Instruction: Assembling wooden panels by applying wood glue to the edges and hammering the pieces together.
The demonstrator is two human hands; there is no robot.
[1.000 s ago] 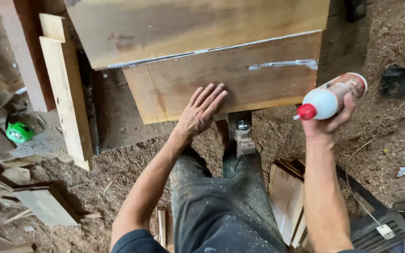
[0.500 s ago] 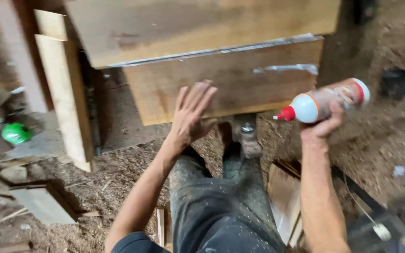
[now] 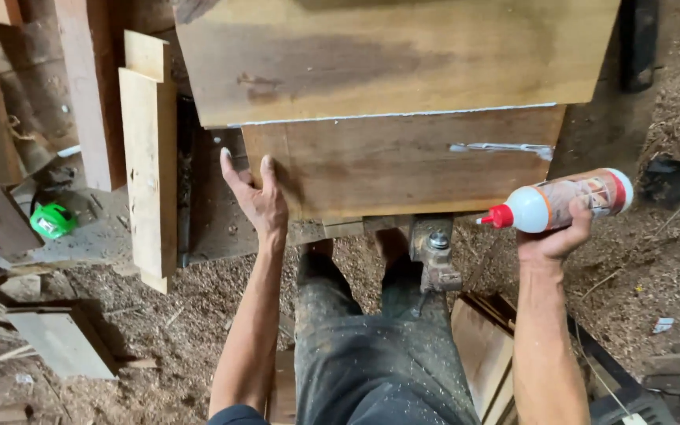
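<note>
Setting: sawdust-strewn workshop floor [image 3: 198,315], offcuts lying about, a green tape measure [image 3: 53,220] off to my left.
Head view, boards: lower wooden board [image 3: 411,161] lies flat before me; upper wooden board [image 3: 395,55] sits on it, overlapping its far part.
Glue line: thin white bead [image 3: 403,115] shows along the seam where the upper board's edge meets the lower one.
Stray glue: short white smear [image 3: 501,147] on the lower board's open face, near its right end.
Left hand [image 3: 257,197]: fingers spread, laid flat against the lower board's left edge and corner.
Right hand [image 3: 556,236]: fingers wrapped round a white glue bottle [image 3: 564,201], red nozzle pointing left, held just off the board's right corner, not touching wood.
Progress, my judgement: seam looks glued and the boards mated; the smear remains, and I see no clamp on the joint.
Below: my dusty trousers [image 3: 371,346], metal bracket with bolt [image 3: 434,252] under the board.
</note>
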